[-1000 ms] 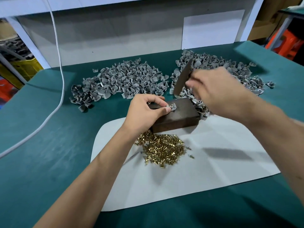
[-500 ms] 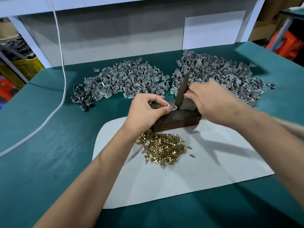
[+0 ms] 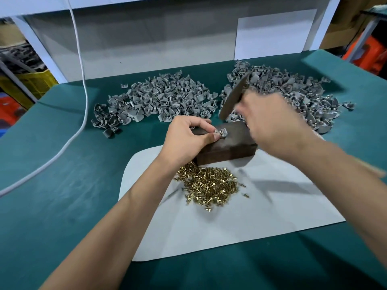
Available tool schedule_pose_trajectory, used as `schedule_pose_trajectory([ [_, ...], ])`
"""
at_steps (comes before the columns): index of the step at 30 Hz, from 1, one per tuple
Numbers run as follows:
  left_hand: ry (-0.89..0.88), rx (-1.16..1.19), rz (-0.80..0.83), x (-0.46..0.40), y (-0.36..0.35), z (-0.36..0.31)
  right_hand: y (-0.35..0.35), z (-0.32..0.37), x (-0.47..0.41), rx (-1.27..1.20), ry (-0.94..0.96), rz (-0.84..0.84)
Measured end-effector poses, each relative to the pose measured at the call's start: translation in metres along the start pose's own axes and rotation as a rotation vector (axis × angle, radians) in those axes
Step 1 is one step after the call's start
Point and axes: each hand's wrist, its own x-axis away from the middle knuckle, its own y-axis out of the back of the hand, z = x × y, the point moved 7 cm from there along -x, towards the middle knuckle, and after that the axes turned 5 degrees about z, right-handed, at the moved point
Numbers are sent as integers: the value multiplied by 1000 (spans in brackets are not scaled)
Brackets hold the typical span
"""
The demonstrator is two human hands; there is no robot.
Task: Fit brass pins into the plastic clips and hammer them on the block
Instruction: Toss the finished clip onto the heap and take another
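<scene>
**Clip on the block, hammer bar raised**

The grey clip point(image 3: 222, 132) sits on the dark block point(image 3: 228, 143), pinched by the left hand point(image 3: 188, 137). The right hand point(image 3: 272, 124), blurred, grips a dark hammering bar point(image 3: 233, 99) tilted above it. Risk: an off-line blow lands on those fingertips point(image 3: 215, 136), or kicks the clip sideways off the block.

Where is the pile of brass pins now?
In the head view, the pile of brass pins lies on the white mat, just in front of the dark block, between the two forearms.
</scene>
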Motion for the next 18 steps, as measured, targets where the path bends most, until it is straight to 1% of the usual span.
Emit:
schedule_pose_trajectory([
  [2, 5, 10, 5, 1, 0, 0, -15, 2, 3, 73, -11, 175],
  [3, 2, 4, 7, 1, -1, -1, -11, 1, 1, 117, -16, 195],
  [4, 3, 2, 7, 1, 0, -1, -3, -2, -3, 153, -24, 178],
  [5, 6, -2, 11, 1, 0, -1, 5, -4, -5, 169, -19, 116],
  [7, -5, -22, 9, -1, 0, 0, 18, -2, -3, 88, -20, -53],
  [8, -11, -22, 8, -2, 0, 0, 14, 2, -1, 57, -19, -61],
  [11, -12, 3, 12, 0, -1, -1, -12, 11, 1, 143, -3, 158],
  [12, -16, -8, 10, 0, -1, -1, -10, 9, -1, 163, -9, 176],
  [13, -17, -18, 6, 0, 0, -1, -3, 5, -4, 180, -10, 159],
  [14, -17, -24, 8, 0, 1, -1, 5, 4, -7, 189, -1, 101],
  [16, -24, -29, 11, -2, 0, -1, 15, 2, -6, 129, -5, -49],
  [17, -25, -21, 8, -3, 0, 0, 12, 4, -4, 98, -7, -52],
  [18, -18, -7, 6, -2, -1, 0, 2, 7, -2, 95, -11, 8],
])
